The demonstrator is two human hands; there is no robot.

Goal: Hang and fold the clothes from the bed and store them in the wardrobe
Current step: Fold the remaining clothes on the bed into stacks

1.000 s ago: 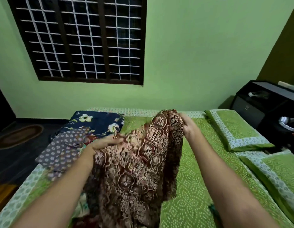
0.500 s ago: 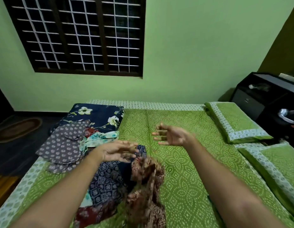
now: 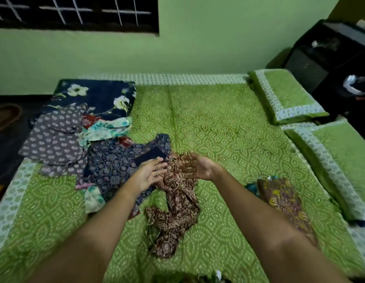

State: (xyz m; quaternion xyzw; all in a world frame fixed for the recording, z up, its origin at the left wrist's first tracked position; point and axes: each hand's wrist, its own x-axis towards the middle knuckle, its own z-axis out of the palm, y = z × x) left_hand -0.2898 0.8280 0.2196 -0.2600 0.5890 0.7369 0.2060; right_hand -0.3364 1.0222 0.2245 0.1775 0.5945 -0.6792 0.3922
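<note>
From the head camera, both bare forearms reach forward over the bed (image 3: pixel 218 123), which is covered in a green patterned sheet. The left hand (image 3: pixel 150 173) is released, its fingers straight and slightly spread, grasping nothing. The right hand (image 3: pixel 198 167) is just beside it, palm turned toward the left hand, its fingers loosely bent and also empty.

The maroon printed garment (image 3: pixel 177 211) lies crumpled on the sheet. Its far end sits between and under the two hands, and the rest trails back between the forearms. Motion blur hides whether either hand touches the cloth.

Under and to the left of the left hand lies a navy printed garment (image 3: pixel 116 162), spread flat. Further left of it is a grey dotted garment (image 3: pixel 53 137). Beyond the left hand's fingertips a pale teal floral cloth (image 3: pixel 108 129) is bunched against a folded dark blue floral cloth (image 3: pixel 95 97) at the far corner of the bed.

To the right of the right forearm, a brown and yellow printed cloth (image 3: pixel 285 203) lies on the sheet. Well to the right of the right hand, two green pillows (image 3: pixel 285 97) sit side by side along the bed's edge, with a black cabinet (image 3: pixel 330 54) beyond them. Far ahead of both hands, a barred window (image 3: pixel 75 13) is set in the green wall.
</note>
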